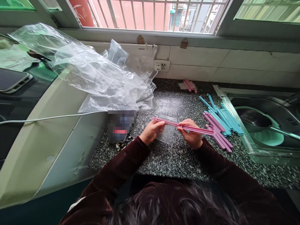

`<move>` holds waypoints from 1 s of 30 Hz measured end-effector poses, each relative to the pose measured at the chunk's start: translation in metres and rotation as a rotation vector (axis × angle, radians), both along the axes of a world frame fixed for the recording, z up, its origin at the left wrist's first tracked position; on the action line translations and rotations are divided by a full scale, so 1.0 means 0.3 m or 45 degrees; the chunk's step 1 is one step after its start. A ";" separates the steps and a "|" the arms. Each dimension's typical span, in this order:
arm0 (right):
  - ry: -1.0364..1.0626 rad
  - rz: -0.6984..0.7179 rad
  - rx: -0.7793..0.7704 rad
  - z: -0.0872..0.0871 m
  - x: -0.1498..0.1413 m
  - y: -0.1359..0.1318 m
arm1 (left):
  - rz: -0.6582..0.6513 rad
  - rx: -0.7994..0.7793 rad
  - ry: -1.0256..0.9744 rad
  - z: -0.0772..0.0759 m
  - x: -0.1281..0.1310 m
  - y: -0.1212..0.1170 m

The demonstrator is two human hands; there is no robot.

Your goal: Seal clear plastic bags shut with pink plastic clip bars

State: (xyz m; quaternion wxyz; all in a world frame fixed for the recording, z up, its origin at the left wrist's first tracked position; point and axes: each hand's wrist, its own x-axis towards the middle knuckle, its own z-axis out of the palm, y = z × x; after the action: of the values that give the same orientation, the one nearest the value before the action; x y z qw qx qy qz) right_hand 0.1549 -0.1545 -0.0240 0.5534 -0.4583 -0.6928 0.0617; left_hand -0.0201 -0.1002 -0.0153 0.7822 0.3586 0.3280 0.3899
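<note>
Daylight via top window [153,15], rm dimmer, soft glare on ctrtop [170,104], edges w/ wide-angle warp, pixelated patch [122,125].

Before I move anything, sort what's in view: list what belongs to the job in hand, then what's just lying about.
Likely in the job:
- pink strip in both hands
- small clear bag beneath it
- loose pink strips and blue strips by the sink

Apparently just lying about:
- large plastic sheeting
- phone, far left
- white cable
- colander in the sink

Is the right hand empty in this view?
No, the right hand has its fingers around the long pink strip, which runs across to the left hand.
</note>
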 end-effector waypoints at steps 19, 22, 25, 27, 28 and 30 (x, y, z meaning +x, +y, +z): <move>-0.130 -0.055 0.059 0.022 0.034 0.008 | 0.194 -0.117 -0.087 0.000 -0.005 0.012; -0.079 -0.101 0.039 0.018 0.041 0.002 | 0.243 -0.100 -0.105 -0.006 -0.009 0.020; -0.035 -0.132 0.050 0.014 0.045 -0.004 | 0.250 -0.104 -0.108 -0.011 -0.009 0.022; -0.018 -0.139 0.076 0.014 0.046 -0.007 | 0.247 -0.116 -0.109 -0.010 -0.009 0.022; -0.013 -0.139 0.090 0.015 0.046 -0.008 | 0.244 -0.120 -0.109 -0.009 -0.009 0.021; -0.011 -0.131 0.124 0.020 0.045 -0.009 | 0.236 -0.125 -0.105 -0.005 -0.008 0.019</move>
State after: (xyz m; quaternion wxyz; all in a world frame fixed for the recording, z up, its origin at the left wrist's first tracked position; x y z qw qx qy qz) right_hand 0.1684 -0.1572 -0.0181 0.5743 -0.4663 -0.6728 -0.0026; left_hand -0.0225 -0.0944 -0.0169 0.7722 0.2717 0.3461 0.4583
